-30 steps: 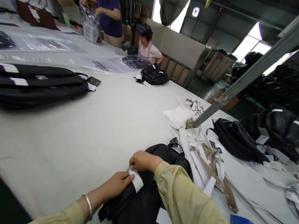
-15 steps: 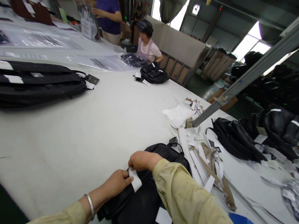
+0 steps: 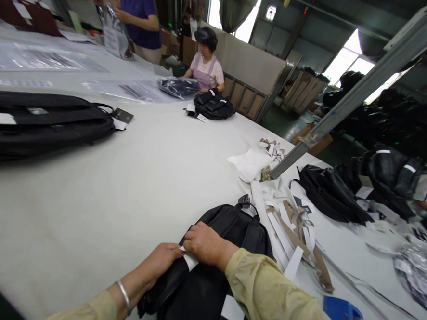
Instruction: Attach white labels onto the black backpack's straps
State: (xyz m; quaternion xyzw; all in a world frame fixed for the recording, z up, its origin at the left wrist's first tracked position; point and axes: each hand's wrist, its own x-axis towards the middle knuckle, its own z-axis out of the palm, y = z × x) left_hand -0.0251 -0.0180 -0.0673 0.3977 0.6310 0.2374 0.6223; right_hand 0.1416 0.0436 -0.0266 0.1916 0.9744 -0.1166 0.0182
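Note:
A black backpack (image 3: 186, 298) lies flat on the white table (image 3: 124, 193) in front of me, with a hang tag at its top handle. A white paper strip (image 3: 190, 261) runs around one of its straps. My left hand (image 3: 164, 261) pinches the strip's left end between thumb and fingers. Just to the right, my right hand (image 3: 205, 245) has its fingers curled closed on the strip and strap; its fingertips are partly hidden. A second white strip (image 3: 233, 311) is wrapped around the other strap, near my right sleeve.
A blue tape dispenser (image 3: 343, 316) sits right of my right forearm. Paper scraps (image 3: 299, 233) lie around the foot of a slanting metal post (image 3: 308, 141). Other black backpacks lie left (image 3: 45, 128), far (image 3: 214, 104) and right (image 3: 330, 193). Two people work across the table.
My right hand has turned and moved slightly down, its fingers now over the strip's upper part. Less of the strip shows, and it lies flatter against the strap. The view has shifted slightly.

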